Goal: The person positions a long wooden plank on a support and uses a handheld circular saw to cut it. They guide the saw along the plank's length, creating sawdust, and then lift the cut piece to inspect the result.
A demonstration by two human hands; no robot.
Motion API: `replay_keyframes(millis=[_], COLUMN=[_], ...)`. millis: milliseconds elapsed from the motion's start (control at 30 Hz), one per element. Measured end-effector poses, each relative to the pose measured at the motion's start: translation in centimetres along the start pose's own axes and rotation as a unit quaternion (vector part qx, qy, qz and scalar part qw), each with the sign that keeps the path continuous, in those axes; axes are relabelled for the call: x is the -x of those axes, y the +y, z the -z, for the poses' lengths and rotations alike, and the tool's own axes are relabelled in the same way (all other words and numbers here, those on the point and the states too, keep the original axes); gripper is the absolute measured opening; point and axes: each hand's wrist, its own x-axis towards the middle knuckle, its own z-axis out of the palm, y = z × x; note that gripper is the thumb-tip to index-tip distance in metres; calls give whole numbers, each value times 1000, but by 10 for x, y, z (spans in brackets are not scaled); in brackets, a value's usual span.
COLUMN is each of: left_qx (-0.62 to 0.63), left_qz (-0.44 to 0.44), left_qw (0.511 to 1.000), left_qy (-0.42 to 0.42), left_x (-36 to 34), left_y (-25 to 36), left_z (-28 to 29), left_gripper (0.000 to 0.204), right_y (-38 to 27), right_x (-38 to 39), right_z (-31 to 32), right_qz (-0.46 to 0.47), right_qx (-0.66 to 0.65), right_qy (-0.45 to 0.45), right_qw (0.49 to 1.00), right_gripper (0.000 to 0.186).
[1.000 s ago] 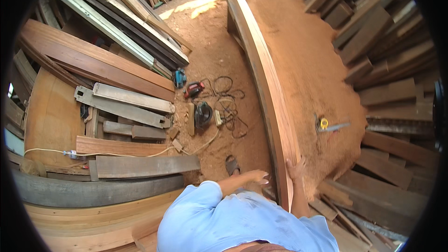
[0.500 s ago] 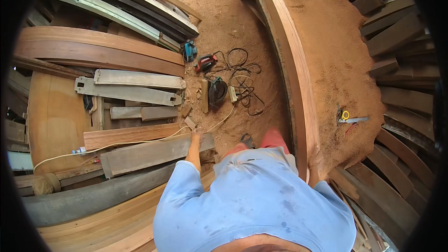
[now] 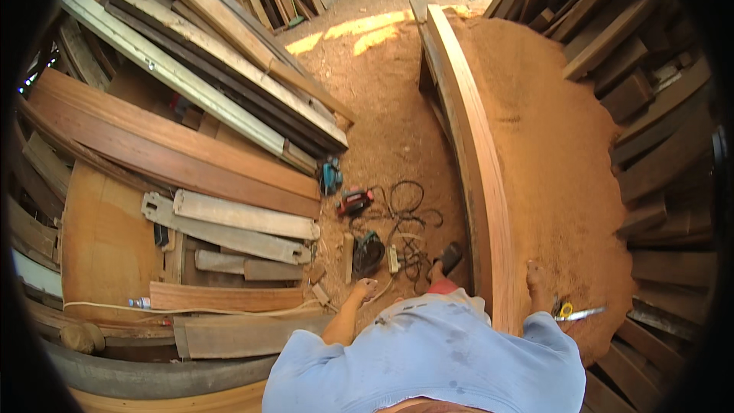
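My left hand (image 3: 365,288) is in the air just nearer than a dark green circular saw (image 3: 368,254), its fingers loosely apart with nothing seen in them. My right hand (image 3: 534,271) hangs on the right of a long planed timber beam (image 3: 483,160), apart from its edge. Its fingers are too small to make out. The beam runs away from me on a dark support. Beyond the saw lie a red power tool (image 3: 355,202) and a teal power tool (image 3: 330,176). A small wood block (image 3: 321,294) lies left of my left hand.
Stacked boards (image 3: 229,160) fill the left, and dark timbers (image 3: 650,206) line the right. Black cords (image 3: 405,206) and a power strip (image 3: 393,258) lie near my foot. Sawdust (image 3: 558,145) covers the ground right of the beam, with a yellow tape measure (image 3: 566,310) on it.
My left hand has left the small wood block and moved right toward the saw. My right hand has come away from the beam's near end. The view has tilted farther ahead.
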Motion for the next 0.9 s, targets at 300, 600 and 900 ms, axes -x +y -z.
replay_keyframes(millis=[300, 600, 900], left_qx=[102, -235, -98], left_qz=[-69, 32, -11], left_qw=[985, 972, 995], left_qy=[118, 7, -18], left_x=[-56, -96, -214], left_y=[136, 128, 287], left_z=[35, 31, 38], left_gripper=[37, 35, 31], right_y=[-297, -310, -405], right_x=[-101, -54, -123], right_z=[-75, -88, -89], right_qz=[174, 117, 94], right_qx=[-85, -5, 8], right_qy=[-99, -101, -174], right_qw=[976, 988, 980], right_gripper=[60, 73, 68])
